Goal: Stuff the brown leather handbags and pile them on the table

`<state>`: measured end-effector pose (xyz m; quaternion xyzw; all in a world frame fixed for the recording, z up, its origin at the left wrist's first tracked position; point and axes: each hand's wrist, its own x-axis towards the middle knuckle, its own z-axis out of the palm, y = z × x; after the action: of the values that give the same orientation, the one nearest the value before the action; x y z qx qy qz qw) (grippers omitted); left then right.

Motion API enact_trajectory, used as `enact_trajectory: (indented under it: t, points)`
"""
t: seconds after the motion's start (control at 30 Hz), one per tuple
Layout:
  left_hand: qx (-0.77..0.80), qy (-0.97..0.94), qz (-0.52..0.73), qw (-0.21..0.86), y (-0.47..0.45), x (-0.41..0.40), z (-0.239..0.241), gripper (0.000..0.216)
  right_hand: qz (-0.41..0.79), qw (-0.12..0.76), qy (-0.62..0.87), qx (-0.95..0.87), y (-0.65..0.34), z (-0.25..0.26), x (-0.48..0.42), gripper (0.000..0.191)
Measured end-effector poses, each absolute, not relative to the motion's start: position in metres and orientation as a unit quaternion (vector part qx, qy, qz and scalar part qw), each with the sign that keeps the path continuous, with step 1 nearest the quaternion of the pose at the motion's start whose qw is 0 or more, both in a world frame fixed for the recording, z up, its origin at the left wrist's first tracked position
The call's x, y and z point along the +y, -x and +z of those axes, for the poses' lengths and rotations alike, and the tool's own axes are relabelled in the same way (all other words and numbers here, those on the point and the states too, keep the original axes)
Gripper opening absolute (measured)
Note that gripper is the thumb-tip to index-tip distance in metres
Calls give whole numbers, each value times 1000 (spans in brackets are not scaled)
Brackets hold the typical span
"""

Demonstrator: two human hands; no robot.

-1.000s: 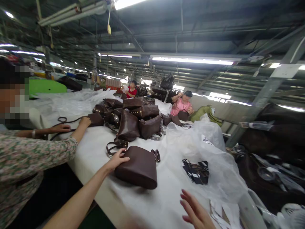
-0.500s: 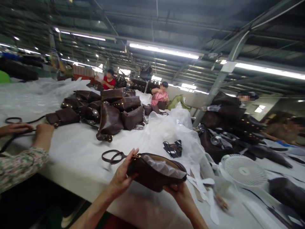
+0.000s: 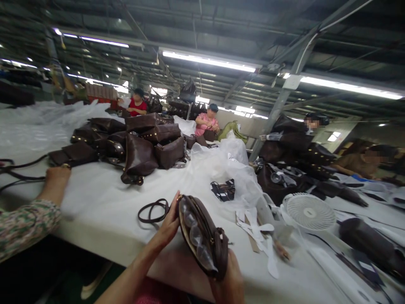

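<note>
I hold a dark brown leather handbag [image 3: 207, 236] above the near edge of the white table [image 3: 104, 202], its open top turned toward me and clear plastic stuffing showing inside. My left hand [image 3: 167, 228] grips its far end, where the strap [image 3: 152, 211] loops onto the table. My right hand [image 3: 229, 280] grips the near end from below.
A heap of brown bags [image 3: 139, 143] lies at the table's far left. A co-worker's hand [image 3: 57, 175] in a flowered sleeve rests at the left edge. Black tags [image 3: 223, 190], clear plastic [image 3: 221, 169], white paper strips [image 3: 256, 226] and a small white fan [image 3: 308, 211] lie to the right. Several people work behind.
The bag went from lying flat on the table under my left hand to held up in both hands. It has since turned so its open top faces me. My view swung right.
</note>
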<state>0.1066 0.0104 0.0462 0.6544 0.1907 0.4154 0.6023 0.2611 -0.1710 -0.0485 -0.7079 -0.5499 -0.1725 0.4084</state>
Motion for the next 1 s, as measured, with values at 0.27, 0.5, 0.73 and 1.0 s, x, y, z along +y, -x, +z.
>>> enact_trajectory:
  t: [0.27,0.5,0.73,1.0]
  points:
    - [64,-891,215,394,-129,7,92,84,-212,323,726,-569,-213,-54,-109,35]
    - [159,-862,354,325,-106,17,47,53,-167,310,713,-606,-210,-31,-102,64]
    - [264,-745,436,430,-131,54,47,32,-112,341,632,-687,-184,9,-102,27]
    - [223,-611,408,641,-142,59,50,16,-129,505,679,-517,-236,9,-134,24]
